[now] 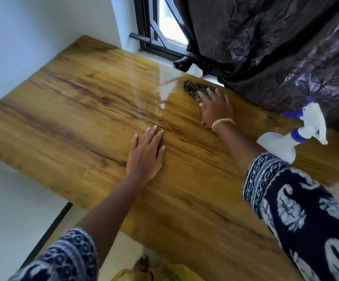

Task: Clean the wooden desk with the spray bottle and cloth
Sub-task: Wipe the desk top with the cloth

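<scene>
The wooden desk [79, 110] fills most of the view, glossy and wet-looking near the window. My left hand [146, 153] lies flat on the desk's middle, fingers straight. My right hand [215, 108], with gold bangles at the wrist, presses with spread fingers on a dark patterned cloth [195, 90] at the far side of the desk, near the curtain. Part of the cloth is hidden under the hand. A white spray bottle [282, 145] with a blue collar and nozzle lies on the desk to the right, beside my right forearm.
A dark curtain [276, 47] hangs along the desk's far right edge, in front of a black-framed window [156, 31]. A white wall [33, 37] borders the desk on the left. Yellowish things [150, 270] lie on the floor below the near edge.
</scene>
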The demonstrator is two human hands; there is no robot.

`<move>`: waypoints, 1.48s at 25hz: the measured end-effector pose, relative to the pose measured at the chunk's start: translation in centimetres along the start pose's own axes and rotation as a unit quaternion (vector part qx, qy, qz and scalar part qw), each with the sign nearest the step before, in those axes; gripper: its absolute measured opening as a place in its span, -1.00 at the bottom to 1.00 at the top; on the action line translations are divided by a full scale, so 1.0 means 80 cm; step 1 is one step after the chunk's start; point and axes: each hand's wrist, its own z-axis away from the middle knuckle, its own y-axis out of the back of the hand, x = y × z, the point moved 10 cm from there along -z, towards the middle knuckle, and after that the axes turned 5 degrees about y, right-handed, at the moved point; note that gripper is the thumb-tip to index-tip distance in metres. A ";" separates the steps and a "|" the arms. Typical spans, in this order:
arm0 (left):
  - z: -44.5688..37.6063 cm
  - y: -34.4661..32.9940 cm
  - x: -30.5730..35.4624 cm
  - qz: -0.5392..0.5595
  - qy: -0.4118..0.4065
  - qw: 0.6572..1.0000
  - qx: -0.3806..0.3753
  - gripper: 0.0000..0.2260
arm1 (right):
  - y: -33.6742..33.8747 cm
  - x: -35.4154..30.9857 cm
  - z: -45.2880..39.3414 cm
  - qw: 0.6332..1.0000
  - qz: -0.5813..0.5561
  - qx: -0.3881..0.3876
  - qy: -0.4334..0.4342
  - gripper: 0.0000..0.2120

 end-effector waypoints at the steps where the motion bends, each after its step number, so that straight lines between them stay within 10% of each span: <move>1: 0.000 0.000 -0.003 0.002 0.002 1.000 0.003 -0.55 | 0.000 0.028 -0.010 1.000 0.004 0.010 -0.029 -0.56; 10: 0.001 0.004 -0.004 0.002 0.011 1.000 0.000 -0.57 | 0.010 0.100 0.057 0.933 -0.083 0.064 -0.344 -0.37; 16: 0.002 0.003 -0.004 -0.008 0.014 1.000 0.000 -0.56 | 0.008 -0.057 0.138 0.997 -0.070 0.028 -0.009 -0.40; 20: 0.002 0.002 -0.005 -0.020 0.020 1.000 -0.004 -0.55 | 0.002 -0.123 0.171 0.963 -0.061 0.007 0.262 -0.52; 29: -0.001 -0.002 -0.011 0.021 0.012 1.000 0.009 -0.57 | -0.001 0.036 -0.058 0.991 -0.092 0.033 -0.086 -0.53; 37: 0.002 0.002 -0.008 0.007 0.019 1.000 0.016 -0.58 | 0.011 -0.166 0.092 0.931 -0.086 0.026 0.354 -0.57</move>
